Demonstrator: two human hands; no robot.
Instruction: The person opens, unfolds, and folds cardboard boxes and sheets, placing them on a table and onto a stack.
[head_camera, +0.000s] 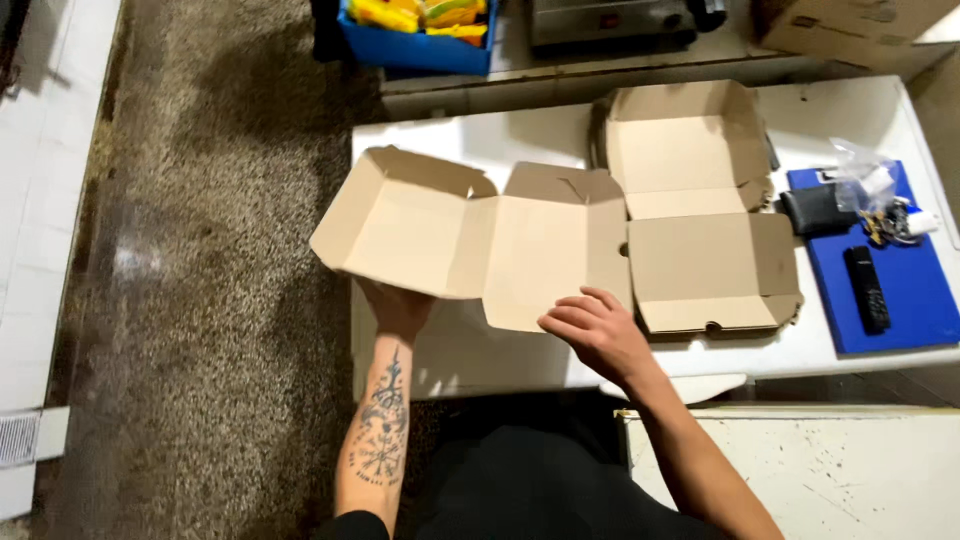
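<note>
An unfolded brown cardboard box (470, 235) lies open, partly over the left edge of a white table (500, 355). My left hand (397, 305) is under its left half and holds it up from below. My right hand (595, 333) rests at the near edge of the box's right half, fingers bent and touching the flap. A second folded-up cardboard box (700, 200) sits open on the table just to the right, its lid toward me.
A blue board (915, 290) at the table's right carries a black remote (866, 288), a dark wallet (817, 209), keys and a clear bag. A blue crate (420, 35) with yellow items stands at the back. Speckled floor lies to the left.
</note>
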